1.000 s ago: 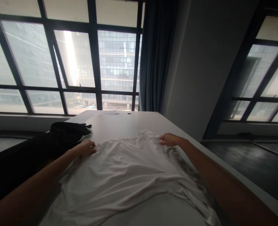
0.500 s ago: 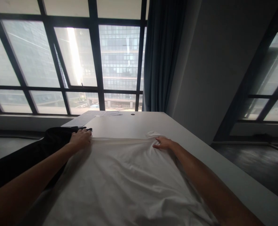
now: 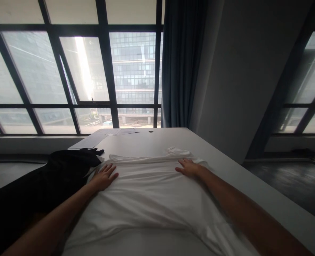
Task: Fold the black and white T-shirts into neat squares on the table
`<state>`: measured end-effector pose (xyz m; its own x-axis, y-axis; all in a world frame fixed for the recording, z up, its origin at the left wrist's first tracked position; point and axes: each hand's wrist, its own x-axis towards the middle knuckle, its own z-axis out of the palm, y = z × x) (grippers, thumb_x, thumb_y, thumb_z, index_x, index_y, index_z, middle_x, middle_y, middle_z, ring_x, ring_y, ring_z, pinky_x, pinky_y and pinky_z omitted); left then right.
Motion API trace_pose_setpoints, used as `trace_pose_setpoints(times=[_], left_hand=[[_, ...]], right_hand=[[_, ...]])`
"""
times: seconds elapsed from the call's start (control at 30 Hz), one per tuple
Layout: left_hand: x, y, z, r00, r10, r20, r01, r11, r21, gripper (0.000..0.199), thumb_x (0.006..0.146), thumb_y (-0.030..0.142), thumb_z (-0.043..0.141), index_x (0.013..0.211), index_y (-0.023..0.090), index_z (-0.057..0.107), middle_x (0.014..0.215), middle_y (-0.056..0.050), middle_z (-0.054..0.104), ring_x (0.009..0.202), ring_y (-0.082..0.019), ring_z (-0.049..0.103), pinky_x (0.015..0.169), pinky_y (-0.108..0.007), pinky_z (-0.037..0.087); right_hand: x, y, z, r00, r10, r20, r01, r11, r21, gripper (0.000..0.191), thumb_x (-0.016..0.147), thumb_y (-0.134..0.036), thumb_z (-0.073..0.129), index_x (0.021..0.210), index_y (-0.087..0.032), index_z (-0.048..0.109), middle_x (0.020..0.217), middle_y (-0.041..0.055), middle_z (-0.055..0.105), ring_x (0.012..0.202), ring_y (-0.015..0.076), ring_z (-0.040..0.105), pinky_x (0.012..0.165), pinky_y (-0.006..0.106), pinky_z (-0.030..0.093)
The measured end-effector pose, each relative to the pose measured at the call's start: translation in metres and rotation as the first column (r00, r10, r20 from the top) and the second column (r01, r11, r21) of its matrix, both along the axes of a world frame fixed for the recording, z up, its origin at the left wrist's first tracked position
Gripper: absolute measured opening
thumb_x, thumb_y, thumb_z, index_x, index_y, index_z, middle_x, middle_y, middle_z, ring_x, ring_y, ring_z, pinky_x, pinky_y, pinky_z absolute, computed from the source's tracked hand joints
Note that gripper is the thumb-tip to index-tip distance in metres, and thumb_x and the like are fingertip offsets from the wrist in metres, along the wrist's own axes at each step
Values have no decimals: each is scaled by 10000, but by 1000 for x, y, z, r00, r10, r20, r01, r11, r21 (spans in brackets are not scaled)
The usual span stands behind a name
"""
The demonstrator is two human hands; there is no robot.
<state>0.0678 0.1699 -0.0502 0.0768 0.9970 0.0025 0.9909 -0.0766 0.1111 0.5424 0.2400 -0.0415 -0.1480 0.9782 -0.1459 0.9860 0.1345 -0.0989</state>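
Observation:
A white cloth garment (image 3: pixel 149 192) lies spread over the table, with wrinkles running across it and its near edge curving above the tabletop's front. My left hand (image 3: pixel 104 177) rests flat on its far left part, fingers spread. On the far right part lies my right hand (image 3: pixel 188 168), palm down with the fingers apart. Beyond the right hand, a small bunched piece of white fabric (image 3: pixel 177 151) sticks out past the far edge. Whether the garment is a T-shirt, I cannot tell.
Black cloth (image 3: pixel 67 163) is heaped at the table's left side. Papers (image 3: pixel 90 138) lie at the far left of the white table (image 3: pixel 163 140), which has a dark round hole (image 3: pixel 151 131). Windows (image 3: pixel 85 71), a blue curtain (image 3: pixel 180 67) and a grey pillar (image 3: pixel 227 78) stand behind.
My left hand has come right and nearer, off the garment's far left corner, and its fingers have spread. The right hand has opened flat. The garment's near edge now shows.

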Motion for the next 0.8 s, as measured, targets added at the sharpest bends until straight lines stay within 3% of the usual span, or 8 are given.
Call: trace_pose_setpoints(times=[0.07, 0.17, 0.27, 0.37, 0.47, 0.53, 0.63, 0.8], left_hand=[[0, 6, 5, 1000, 17, 6, -17, 999, 36, 670, 952, 545, 291, 1499, 170, 390, 1611, -118, 257, 1489, -293, 192, 1161, -486, 230], [8, -1, 18, 999, 16, -34, -9, 983, 184, 579, 951, 443, 329, 1422, 150, 497, 1562, -145, 367, 1450, -309, 292, 1126, -481, 290], [17, -27, 36, 997, -65, -30, 70, 963, 261, 462, 919, 414, 397, 1241, 194, 644, 1399, -130, 568, 1262, -322, 523, 1032, -446, 388], [20, -63, 53, 973, -225, 51, 215, 965, 151, 421, 881, 513, 449, 976, 206, 721, 1087, -100, 709, 919, -260, 657, 786, -340, 477], [15, -100, 65, 937, -324, 132, 325, 946, 8, 419, 799, 582, 542, 826, 196, 704, 852, -68, 707, 740, -217, 627, 648, -291, 450], [8, -123, 68, 924, -323, 202, 351, 929, -119, 414, 723, 591, 620, 815, 194, 693, 783, -44, 686, 709, -208, 610, 627, -277, 449], [-8, -152, 63, 924, -267, 273, 336, 908, -251, 449, 590, 523, 748, 893, 195, 697, 828, -27, 673, 770, -214, 621, 684, -272, 481], [-33, -176, 47, 877, -324, 356, 377, 922, -90, 388, 639, 504, 694, 880, 201, 718, 927, -57, 666, 875, -231, 626, 824, -302, 488]], right_hand=[[-6, -5, 8, 999, -20, -27, 20, 1000, 16, 825, 899, -717, 342, 1541, -200, 292, 1619, 154, 194, 1481, 362, 154, 1155, 567, 171], [-14, -24, 16, 999, -6, -45, 11, 992, 125, 661, 972, -574, 320, 1517, -200, 335, 1613, 153, 216, 1483, 354, 153, 1137, 636, 128], [-10, -59, 24, 985, 138, -99, -108, 959, 261, 520, 961, -446, 421, 1399, -183, 514, 1507, 156, 433, 1395, 313, 368, 1139, 524, 246], [7, -100, 35, 946, 245, -212, -186, 947, 263, 387, 884, -393, 534, 1126, -145, 706, 1199, 142, 675, 1090, 261, 618, 980, 351, 442], [29, -137, 49, 938, 207, -280, -163, 971, 172, 322, 818, -407, 591, 924, -150, 752, 920, 99, 734, 853, 230, 656, 803, 311, 496], [44, -159, 57, 931, 171, -323, -166, 985, 44, 346, 767, -424, 626, 926, -143, 753, 851, 88, 733, 796, 231, 653, 744, 314, 503], [66, -188, 61, 896, 126, -427, -221, 958, -181, 457, 662, -394, 692, 1035, -136, 749, 932, 89, 747, 888, 261, 669, 794, 331, 519], [92, -215, 54, 909, 83, -408, -187, 957, -222, 693, 506, -241, 754, 1197, -237, 710, 1383, 62, 590, 1289, 338, 505, 1079, 404, 393]])
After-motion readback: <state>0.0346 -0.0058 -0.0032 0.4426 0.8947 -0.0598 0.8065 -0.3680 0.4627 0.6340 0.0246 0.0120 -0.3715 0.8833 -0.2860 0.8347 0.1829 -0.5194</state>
